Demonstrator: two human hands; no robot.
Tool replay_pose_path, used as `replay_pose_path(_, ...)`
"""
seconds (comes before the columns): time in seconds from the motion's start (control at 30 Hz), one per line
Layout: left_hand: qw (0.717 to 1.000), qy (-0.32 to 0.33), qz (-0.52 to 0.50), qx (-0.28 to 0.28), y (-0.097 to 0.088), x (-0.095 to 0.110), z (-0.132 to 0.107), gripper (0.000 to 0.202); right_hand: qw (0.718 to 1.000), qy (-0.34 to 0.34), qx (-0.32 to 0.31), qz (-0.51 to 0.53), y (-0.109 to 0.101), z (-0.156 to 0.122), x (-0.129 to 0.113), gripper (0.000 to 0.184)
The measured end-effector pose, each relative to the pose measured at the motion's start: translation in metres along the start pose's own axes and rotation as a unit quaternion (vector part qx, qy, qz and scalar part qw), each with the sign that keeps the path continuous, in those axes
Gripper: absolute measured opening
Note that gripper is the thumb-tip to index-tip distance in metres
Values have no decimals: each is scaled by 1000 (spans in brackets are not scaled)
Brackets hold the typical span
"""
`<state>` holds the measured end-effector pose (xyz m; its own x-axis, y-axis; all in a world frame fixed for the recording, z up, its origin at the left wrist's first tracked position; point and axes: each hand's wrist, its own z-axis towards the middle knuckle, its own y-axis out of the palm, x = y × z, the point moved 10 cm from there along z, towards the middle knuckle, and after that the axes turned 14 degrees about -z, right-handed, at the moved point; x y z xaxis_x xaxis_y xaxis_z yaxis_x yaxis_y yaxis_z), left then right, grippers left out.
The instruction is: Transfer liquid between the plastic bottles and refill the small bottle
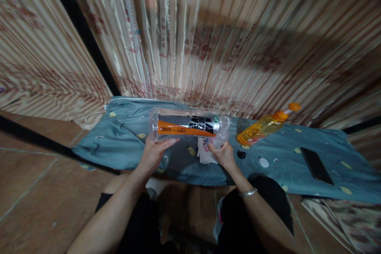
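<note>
A large clear plastic bottle [186,123] with an orange, black and silver label lies sideways in the air, its neck toward the right. My left hand [153,154] supports it from below at the base end, the thumb along its side. Under the neck, my right hand [223,154] is closed around a small clear plastic bottle [220,137], whose shape partly blends with the large one. Behind that hand is a crumpled white tissue [205,152]. A black cap [241,154] and a white round lid [263,162] rest on the cloth just right of my right hand.
A yellow-orange pump bottle [262,127] leans at the right on the blue-green patterned cloth [125,139]. Farther right lies a black phone [317,165]. Striped curtains [190,35] hang behind, and dark metal posts [83,35] stand at the left.
</note>
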<state>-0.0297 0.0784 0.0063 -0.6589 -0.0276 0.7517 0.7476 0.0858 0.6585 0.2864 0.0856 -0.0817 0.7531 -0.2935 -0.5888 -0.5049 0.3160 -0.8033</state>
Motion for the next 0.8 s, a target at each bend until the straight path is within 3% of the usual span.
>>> replay_pose_path(0.8, 1000, -14, -12, 8, 2, -1, 1, 51, 1000, 12, 4, -9, -2, -1, 0, 37)
